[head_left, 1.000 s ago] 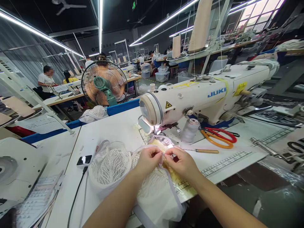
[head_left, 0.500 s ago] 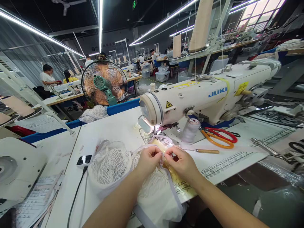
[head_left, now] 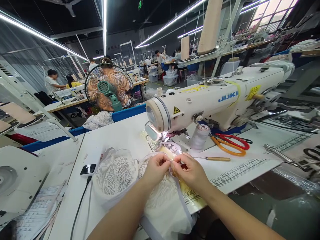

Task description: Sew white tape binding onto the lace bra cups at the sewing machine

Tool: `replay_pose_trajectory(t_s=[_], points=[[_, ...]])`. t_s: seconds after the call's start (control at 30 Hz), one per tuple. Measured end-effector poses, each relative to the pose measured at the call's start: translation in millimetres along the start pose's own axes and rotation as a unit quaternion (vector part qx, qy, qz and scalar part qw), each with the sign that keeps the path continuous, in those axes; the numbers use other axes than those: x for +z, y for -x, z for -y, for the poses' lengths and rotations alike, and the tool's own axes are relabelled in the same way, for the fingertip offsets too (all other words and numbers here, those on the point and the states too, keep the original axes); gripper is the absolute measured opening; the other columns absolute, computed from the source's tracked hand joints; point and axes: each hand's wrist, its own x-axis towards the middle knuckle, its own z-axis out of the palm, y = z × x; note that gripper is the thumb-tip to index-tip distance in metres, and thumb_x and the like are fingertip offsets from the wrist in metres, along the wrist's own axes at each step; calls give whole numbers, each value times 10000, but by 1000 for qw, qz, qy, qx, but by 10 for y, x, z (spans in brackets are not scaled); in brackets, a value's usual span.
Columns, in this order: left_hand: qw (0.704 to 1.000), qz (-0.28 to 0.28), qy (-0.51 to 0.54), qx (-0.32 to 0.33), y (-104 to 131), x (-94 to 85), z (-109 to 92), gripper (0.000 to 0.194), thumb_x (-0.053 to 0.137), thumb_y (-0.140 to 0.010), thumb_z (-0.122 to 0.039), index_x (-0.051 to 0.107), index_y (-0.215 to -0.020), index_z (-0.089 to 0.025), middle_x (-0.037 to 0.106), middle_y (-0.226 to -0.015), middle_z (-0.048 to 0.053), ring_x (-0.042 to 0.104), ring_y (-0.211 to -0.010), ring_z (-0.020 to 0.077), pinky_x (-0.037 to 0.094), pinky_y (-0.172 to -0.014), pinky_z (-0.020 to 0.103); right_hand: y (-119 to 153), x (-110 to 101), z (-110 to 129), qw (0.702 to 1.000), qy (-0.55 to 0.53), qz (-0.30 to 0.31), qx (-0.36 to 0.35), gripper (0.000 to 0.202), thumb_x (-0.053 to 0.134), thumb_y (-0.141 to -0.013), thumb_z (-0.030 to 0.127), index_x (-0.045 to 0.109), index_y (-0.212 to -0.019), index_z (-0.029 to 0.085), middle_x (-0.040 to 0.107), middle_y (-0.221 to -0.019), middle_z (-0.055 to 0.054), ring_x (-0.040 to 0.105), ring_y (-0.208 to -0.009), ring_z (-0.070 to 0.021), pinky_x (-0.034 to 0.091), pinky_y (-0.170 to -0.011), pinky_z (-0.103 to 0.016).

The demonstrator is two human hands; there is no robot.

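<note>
Fingertips of the left hand [head_left: 156,168] and right hand [head_left: 191,170] have drawn slightly closer, nearly meeting where a narrow gap showed earlier. Hands otherwise hold the same position, on the worker's side of the JUKI sewing machine [head_left: 200,100]. Fingers of both are closed, thumb to forefinger, pinching the lavender-edged border of a white lace garment piece [head_left: 162,196]; I cannot make out the exact pinch point.

Said piece lies in front of the machine's head, its lower part draping past the counter [head_left: 120,135] edge. A second lace portion [head_left: 117,173] rests left of the machine's head; I cannot tell whether the two are joined. Noted just before the machine's arm: a thread cone [head_left: 200,137], upright. Scissors [head_left: 232,152] with orange and red handles lie near the machine's base, and a wooden-handled tool [head_left: 218,159] lies nearer the worker.
</note>
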Motion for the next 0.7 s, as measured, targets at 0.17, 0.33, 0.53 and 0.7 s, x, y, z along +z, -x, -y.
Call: replay_pose_trajectory(t_s=[0.17,0.33,0.53,0.7], points=[[1000,-3,26,-4,2,4,-8,29,515,-667,-168,491,-660,-154,513,-547,-26,462,-514,87,353,-509,212,3,-13,-8,1000,-5,-7,0,141,456,-761,260,557,-684,199,543,-707,-15,518,-609,-125,441,-526,-235],[998,0,65,-1,-11,5,20,64,504,-645,-145,509,-707,-158,523,-529,-34,465,-498,81,338,-488,201,-4,-16,-6,999,27,-18,0,133,462,-752,256,551,-669,203,540,-684,-9,506,-579,-123,420,-514,-242],[990,-12,134,-36,-16,-10,7,56,527,-609,-168,542,-657,-143,546,-582,-12,501,-537,92,380,-534,225,12,-11,1,998,50,-37,-19,124,467,-755,252,549,-673,209,542,-674,-11,514,-601,-132,411,-521,-241],[988,3,145,-42,-28,-36,29,79,550,-597,-157,561,-671,-131,554,-594,-7,505,-544,90,397,-554,229,12,-19,-2,999,20,-31,-6,132,464,-760,260,546,-672,204,549,-683,-9,525,-602,-131,436,-534,-243]])
